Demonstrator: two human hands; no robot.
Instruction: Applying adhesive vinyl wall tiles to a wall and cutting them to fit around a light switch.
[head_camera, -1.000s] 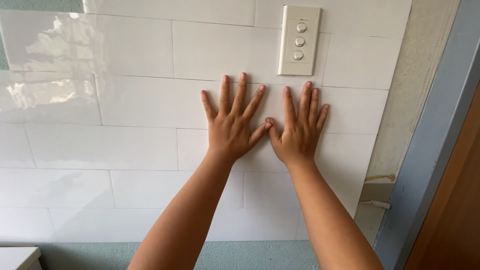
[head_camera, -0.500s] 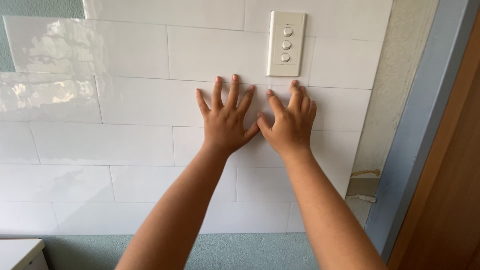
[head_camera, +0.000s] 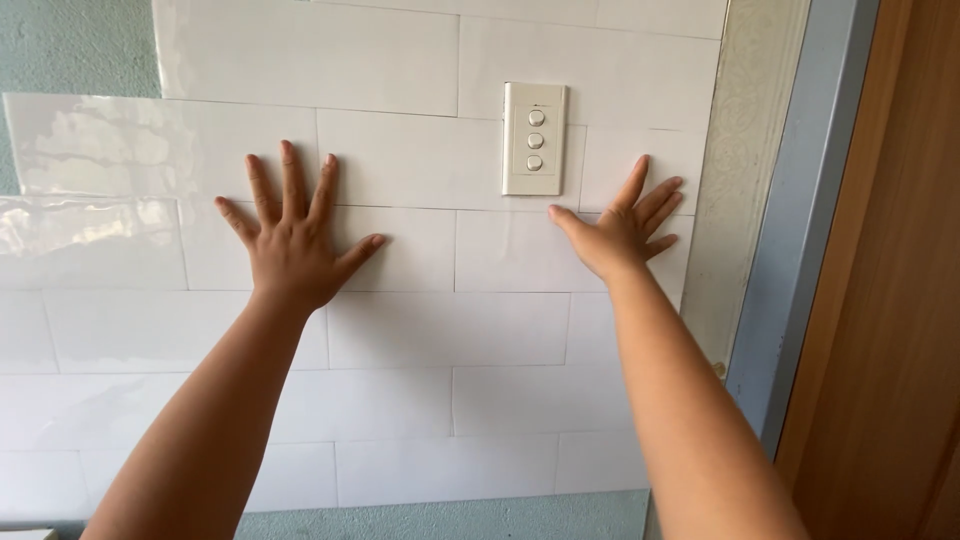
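Observation:
Both of my hands lie flat on a wall of white rectangular tiles. My left hand presses the tiles left of centre, fingers spread and pointing up. My right hand rests on the tiles just below and right of a white switch plate with three round buttons, fingers spread and tilted to the right. Neither hand holds anything. The two hands are well apart.
A pale patterned strip and a grey-blue door frame run down the right of the tiles, with a brown wooden door beyond. Bare green wall shows at the upper left and along the bottom.
My hands were side by side with thumbs nearly touching; they have slid apart, the left hand to the left and the right hand to the right under the switch plate.

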